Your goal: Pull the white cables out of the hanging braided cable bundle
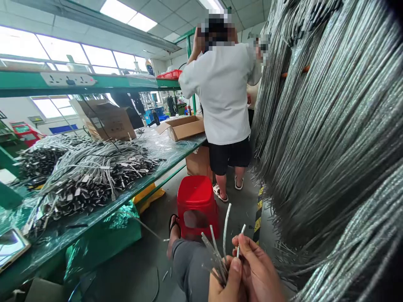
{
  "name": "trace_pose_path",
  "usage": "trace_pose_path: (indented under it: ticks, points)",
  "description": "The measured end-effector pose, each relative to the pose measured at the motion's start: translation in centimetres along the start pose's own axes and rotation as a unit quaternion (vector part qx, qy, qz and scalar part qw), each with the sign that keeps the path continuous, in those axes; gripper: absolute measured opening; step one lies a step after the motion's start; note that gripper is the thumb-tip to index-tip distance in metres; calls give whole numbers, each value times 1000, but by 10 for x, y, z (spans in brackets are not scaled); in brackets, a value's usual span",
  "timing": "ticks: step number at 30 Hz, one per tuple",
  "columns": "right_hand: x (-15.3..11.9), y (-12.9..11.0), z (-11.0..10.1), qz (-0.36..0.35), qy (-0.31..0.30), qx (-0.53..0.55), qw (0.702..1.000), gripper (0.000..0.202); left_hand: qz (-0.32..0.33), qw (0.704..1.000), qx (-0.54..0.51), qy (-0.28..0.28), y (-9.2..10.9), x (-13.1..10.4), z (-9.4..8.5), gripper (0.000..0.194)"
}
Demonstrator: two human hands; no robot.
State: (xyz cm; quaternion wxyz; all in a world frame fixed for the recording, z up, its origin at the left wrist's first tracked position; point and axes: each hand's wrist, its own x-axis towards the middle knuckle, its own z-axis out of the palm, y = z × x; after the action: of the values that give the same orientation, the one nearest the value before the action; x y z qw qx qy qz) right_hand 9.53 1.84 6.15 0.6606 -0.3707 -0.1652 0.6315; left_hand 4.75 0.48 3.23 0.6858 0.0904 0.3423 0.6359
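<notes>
Where the wearer's two bare hands meet, low in view by the grey-trousered leg (pixel 195 264), the left hand (pixel 225 287) is closed round a loose bundle of thin, grey-silver, cut cable ends (pixel 216 253), tips fanning upward. Right hand (pixel 260 268) just beside it, thumb and fingers pinching one silvery-white, slim cable end (pixel 243 229), slightly tilted. Beyond: bright red plastic stool (pixel 197 191). To the left, green-topped workbench (pixel 166 149) with a heap of pale cables with dark, flat ends (pixel 94 180) and an open brown cardboard box (pixel 189 130). To the right, dense hanging curtain of silvery cables (pixel 330 126). Ahead, person in white T-shirt and black shorts (pixel 223 92), back turned, hands raised to head.
</notes>
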Motion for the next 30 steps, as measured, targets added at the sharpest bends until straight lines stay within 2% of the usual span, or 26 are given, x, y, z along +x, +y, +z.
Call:
trace_pose_path:
  ticks: [3,8,11,14,17,20,24,27,30]
  points:
    - [-1,-7,2,30,19,3,999,34,17,1000,17,0,-5,4,0,48]
    - [0,-16,5,13,29,9,999,33,16,997,73,-8,-7,6,-1,54]
    - [1,-16,5,5,38,4,999,34,-3,993,120,-4,3,-3,2,54]
    - [-1,-14,3,23,34,-23,999,39,-44,987,153,-35,16,-16,2,53]
    - [-6,-11,-3,19,31,-63,997,42,-52,985,158,-45,24,-25,-1,52]
    - [-12,-12,-7,26,8,-88,996,40,-55,987,148,-34,25,-27,-5,50]
    - [-17,-11,-7,60,-31,-83,994,34,-70,990,120,12,24,-25,-3,51]
    - [-17,-8,-4,62,6,-60,996,36,-81,991,104,35,22,-25,0,51]
    - [-14,-4,-2,67,41,-54,995,39,-80,992,88,32,19,-26,1,50]
